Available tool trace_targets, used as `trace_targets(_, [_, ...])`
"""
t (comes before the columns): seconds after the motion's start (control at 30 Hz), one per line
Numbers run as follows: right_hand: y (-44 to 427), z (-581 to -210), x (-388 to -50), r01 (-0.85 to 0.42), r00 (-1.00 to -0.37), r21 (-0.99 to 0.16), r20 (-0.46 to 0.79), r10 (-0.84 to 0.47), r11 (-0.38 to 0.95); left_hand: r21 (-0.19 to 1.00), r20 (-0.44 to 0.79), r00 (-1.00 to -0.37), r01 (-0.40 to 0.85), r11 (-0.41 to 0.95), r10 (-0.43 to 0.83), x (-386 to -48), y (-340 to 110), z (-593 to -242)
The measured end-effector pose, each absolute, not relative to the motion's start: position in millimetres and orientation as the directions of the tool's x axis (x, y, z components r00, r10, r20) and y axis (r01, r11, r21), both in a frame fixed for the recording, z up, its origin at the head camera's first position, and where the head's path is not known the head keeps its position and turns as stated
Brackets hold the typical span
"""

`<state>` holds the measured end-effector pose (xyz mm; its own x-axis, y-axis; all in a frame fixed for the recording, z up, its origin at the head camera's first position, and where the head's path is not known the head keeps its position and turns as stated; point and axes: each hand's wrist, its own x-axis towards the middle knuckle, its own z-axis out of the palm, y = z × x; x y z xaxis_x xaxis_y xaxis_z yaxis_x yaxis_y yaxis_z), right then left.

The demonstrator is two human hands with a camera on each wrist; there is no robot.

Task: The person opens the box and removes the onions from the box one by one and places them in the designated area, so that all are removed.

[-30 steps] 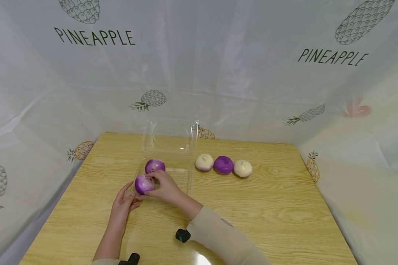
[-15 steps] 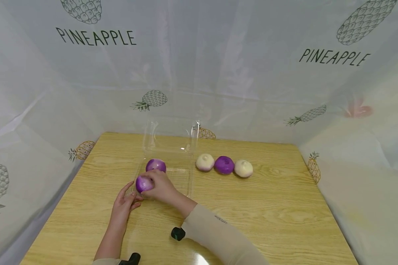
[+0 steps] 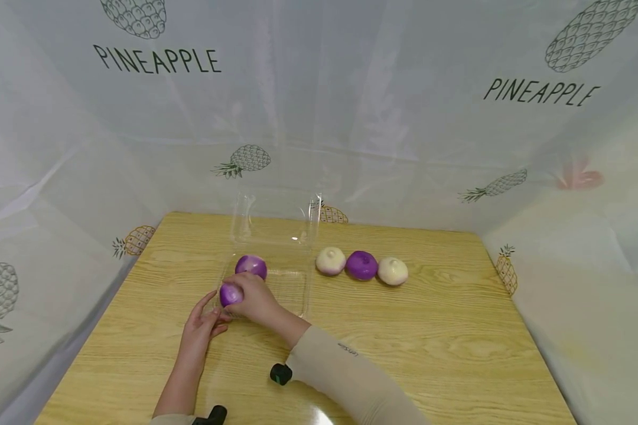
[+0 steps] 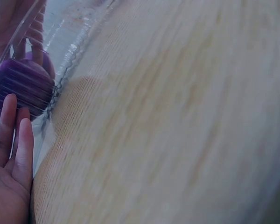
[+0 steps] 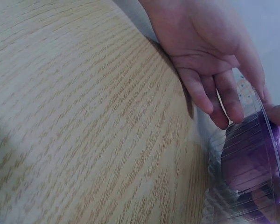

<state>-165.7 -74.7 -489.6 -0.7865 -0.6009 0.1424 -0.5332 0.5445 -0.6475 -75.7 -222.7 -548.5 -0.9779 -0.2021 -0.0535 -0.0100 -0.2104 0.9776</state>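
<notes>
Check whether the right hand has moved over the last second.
Yes. In the head view, the right hand, holding a purple onion, has shifted slightly left, away from the middle onion in the row of three.

1. Head view: right side of front onion [image 3: 230, 294] is hidden behind right grip [image 3: 258, 302].
2. Lower edge of rear onion [image 3: 251, 265] is covered by right grip.
3. Near-left corner of clear container [image 3: 291, 289] sits partly behind left grip [image 3: 201, 326].
4. Left wrist view: left grip runs off left and bottom edges; surface [image 4: 177, 130] blurs.
5. Right wrist view: right grip mostly beyond right edge.
6. Sleeve lettering [image 3: 348, 349] too small to read surely.
</notes>
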Motion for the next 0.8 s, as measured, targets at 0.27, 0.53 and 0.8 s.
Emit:
trace_targets(0.27, [-74.8,-488.2,-166.3,-0.520,-0.790,-0.657,0.127,-0.600,0.546,0.981,-0.059,-0.978,-0.021,-0.192,-0.200,-76.7,-222.7,-549.1])
trace_targets(0.53, [-71.7,-491.8,-167.3,-0.505,-0.796,-0.688,0.137,-0.590,0.522,0.979,-0.049,-0.980,-0.008,-0.206,-0.193,-75.1,-222.2,-547.7])
trace_targets(0.8, [-62.9,-491.5,-166.6,-0.463,-0.815,-0.752,0.152,-0.560,0.470,0.982,-0.066,-0.977,-0.027,-0.189,-0.203,-76.3,-221.5,-546.4])
